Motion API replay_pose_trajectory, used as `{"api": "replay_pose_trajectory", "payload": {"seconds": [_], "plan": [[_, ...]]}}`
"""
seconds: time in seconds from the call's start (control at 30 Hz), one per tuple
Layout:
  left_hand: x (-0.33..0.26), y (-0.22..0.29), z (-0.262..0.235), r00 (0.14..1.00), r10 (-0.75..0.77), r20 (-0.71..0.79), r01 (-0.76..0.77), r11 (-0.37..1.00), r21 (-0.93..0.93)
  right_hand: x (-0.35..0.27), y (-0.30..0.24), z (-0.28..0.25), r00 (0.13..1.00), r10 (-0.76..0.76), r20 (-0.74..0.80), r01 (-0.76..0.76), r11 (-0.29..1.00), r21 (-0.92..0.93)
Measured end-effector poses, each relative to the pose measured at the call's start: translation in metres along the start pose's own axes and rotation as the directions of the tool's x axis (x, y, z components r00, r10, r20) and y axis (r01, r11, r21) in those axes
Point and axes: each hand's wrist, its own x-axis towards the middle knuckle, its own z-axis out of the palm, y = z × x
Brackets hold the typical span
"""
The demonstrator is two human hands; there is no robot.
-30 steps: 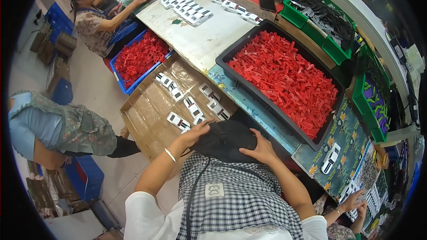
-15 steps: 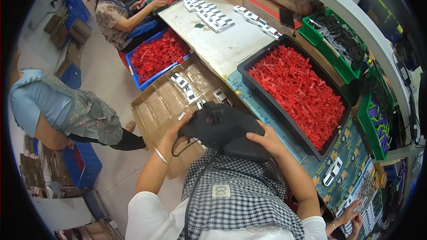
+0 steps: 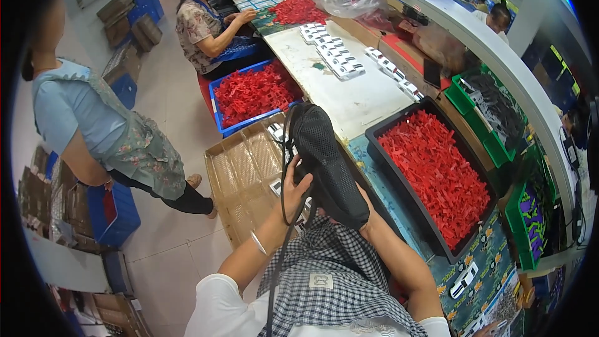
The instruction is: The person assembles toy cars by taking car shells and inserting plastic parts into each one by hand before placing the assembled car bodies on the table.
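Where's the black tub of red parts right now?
In the head view, the black tub is right of centre on the bench, between the person's right hand and the green bins.

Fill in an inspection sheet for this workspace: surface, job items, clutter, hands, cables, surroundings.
Surface: stained white flat tabletop section, bearing rows of small white toy cars.
Job items: long, rounded black mesh-fabric article; exact kind unclear.
Clutter: flat dark phone-like slab and crumpled clear plastic bag along the table's far side.
Hands: bare left hand and bare right hand grip the article from either side.
Cables: thin dark cord over the black-and-white checked cloth apron; upper end unclear.
Surroundings: black rectangular plastic tray and blue rectangular plastic bin, both heaped with red plastic pieces; brown taped cardboard tray with white toy cars; co-worker in a flowered top beside the table.
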Motion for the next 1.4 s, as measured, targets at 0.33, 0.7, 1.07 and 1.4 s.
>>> {"api": "replay_pose_trajectory", "payload": {"seconds": [0.33,0.7,1.07,1.4], "plan": [[-0.008,0.036,-0.023,0.952,0.199,0.231,-0.283,0.859,0.426,0.041,0.006,-0.007,0.976,0.220,-0.002,-0.220,0.976,0.009],[0.006,0.057,-0.016,0.976,0.211,-0.046,-0.204,0.832,-0.516,0.081,0.003,0.038,0.962,0.135,0.236,-0.118,0.990,-0.083],[-0.004,0.068,-0.024,0.957,0.160,-0.242,-0.249,0.880,-0.405,0.097,-0.003,0.060,0.909,-0.342,0.236,0.379,0.447,-0.810],[-0.008,0.113,-0.044,0.863,0.389,-0.322,-0.425,0.904,-0.045,0.152,0.014,0.073,0.946,-0.201,0.256,0.322,0.684,-0.654]]}}
